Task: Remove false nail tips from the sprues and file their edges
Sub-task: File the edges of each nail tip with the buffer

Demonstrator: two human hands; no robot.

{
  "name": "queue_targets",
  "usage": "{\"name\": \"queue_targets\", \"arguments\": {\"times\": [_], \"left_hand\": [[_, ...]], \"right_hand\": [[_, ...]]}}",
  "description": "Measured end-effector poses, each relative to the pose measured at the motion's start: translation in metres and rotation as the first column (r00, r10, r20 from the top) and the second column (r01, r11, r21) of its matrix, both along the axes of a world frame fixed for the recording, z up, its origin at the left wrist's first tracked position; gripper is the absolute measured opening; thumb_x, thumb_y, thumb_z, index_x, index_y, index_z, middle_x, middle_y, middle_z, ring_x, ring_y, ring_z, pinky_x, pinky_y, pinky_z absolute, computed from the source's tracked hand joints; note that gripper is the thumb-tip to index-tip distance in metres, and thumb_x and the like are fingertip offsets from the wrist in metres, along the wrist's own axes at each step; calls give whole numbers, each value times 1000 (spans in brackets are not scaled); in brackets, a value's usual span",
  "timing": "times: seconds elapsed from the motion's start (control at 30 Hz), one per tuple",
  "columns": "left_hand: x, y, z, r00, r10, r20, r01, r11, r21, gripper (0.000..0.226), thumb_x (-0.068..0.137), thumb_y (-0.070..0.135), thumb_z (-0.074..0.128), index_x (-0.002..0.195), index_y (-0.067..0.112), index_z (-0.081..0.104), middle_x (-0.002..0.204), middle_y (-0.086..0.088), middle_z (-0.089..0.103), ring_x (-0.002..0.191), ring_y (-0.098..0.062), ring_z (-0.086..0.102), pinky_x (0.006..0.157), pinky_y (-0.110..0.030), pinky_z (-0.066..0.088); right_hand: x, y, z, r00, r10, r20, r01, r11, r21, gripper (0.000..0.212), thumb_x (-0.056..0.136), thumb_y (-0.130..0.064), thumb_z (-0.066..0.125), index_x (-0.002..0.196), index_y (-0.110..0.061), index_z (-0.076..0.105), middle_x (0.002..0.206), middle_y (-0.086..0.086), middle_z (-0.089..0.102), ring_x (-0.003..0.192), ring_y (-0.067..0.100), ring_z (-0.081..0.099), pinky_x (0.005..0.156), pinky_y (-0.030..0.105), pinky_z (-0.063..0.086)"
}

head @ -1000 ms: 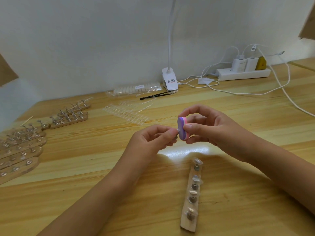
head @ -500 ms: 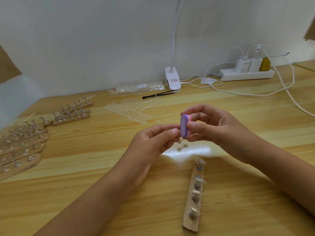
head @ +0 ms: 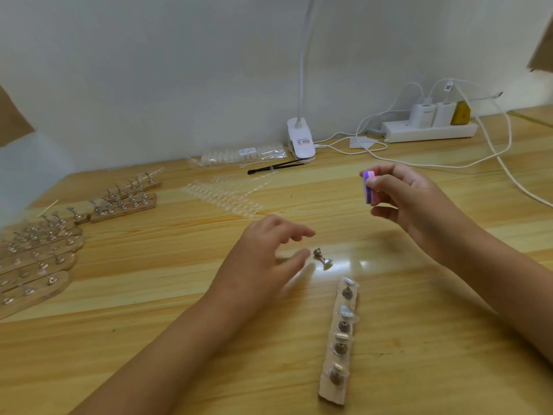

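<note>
A pink-and-purple file block (head: 368, 188) is pinched upright by the right hand (head: 419, 202). At its seven o'clock a small metal stand (head: 323, 259) is laid on its side, at three o'clock of the left hand (head: 263, 256), whose blurred fingers are spread and holding nothing. Clear nail-tip sprues (head: 224, 196) are seen at that hand's eleven o'clock.

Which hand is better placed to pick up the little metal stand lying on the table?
Left. The left hand is open, just beside the metal stand; the right hand is raised farther off, gripping the file block.
</note>
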State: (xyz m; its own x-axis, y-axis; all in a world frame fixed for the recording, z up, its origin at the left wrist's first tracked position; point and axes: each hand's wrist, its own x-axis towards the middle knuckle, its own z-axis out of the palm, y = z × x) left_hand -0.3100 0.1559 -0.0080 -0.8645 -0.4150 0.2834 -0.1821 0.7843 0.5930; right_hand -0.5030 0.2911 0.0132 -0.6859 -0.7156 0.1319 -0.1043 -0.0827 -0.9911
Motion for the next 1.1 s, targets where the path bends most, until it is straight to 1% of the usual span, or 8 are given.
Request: {"name": "queue_targets", "arguments": {"times": [0.17,0.37,0.43,0.5,0.6,0.77,0.9,1.1], "left_hand": [[-7,8,-3,992,7,122,25,966,-259,38,89,56,58,123,41,64,118,20,59,112,-2,46,94,-23,39],[-17,12,-4,988,67,139,-20,949,-314,29,90,56,59,113,39,65,111,19,60,108,-2,49,92,-22,36],[-17,15,-3,996,37,87,-21,983,-184,21,90,47,64,107,36,67,103,18,63,102,0,53,90,-22,43],[-14,17,2,999,9,-47,1,977,214,14,90,37,68,105,34,70,94,13,69,94,0,61,82,-17,51],[-9,18,13,977,47,-206,126,654,746,14,96,26,61,103,31,72,97,2,76,91,-6,68,81,-17,53],[-7,17,21,955,182,-233,200,182,963,25,97,21,55,90,29,79,98,-6,76,84,-12,71,71,-21,56],[-6,13,21,937,262,-230,219,68,973,10,90,23,66,96,20,74,103,-8,75,84,-14,71,72,-22,56],[-6,13,19,927,283,-246,230,87,969,22,80,25,73,101,18,69,103,-8,75,85,-13,69,73,-20,56]], "right_hand": [[10,-5,-8,996,84,-2,-84,994,64,17,93,-19,59,109,-19,66,80,-5,61,70,3,59,69,21,55],[18,-7,-8,993,122,6,-122,991,59,16,94,-17,59,108,-17,66,82,-1,60,73,6,57,72,24,53],[20,-7,-7,990,142,21,-143,989,49,17,93,-16,59,108,-17,66,82,1,58,72,6,57,72,25,53],[21,-6,-6,984,170,49,-172,985,27,22,90,-17,62,112,-17,68,83,3,58,71,4,58,70,23,55],[21,-3,-2,961,270,62,-270,963,-8,30,81,-30,69,109,-21,74,83,-1,63,74,5,61,69,20,54],[25,4,4,843,537,10,-537,843,-9,38,85,-27,60,122,-31,67,89,-9,65,80,6,62,73,23,53],[32,6,5,751,661,3,-661,750,11,46,80,-29,63,125,-34,64,88,-8,64,78,7,61,73,22,53],[33,4,2,789,615,-3,-614,789,21,41,84,-19,57,122,-31,67,83,-4,56,74,8,57,73,24,52]]}}
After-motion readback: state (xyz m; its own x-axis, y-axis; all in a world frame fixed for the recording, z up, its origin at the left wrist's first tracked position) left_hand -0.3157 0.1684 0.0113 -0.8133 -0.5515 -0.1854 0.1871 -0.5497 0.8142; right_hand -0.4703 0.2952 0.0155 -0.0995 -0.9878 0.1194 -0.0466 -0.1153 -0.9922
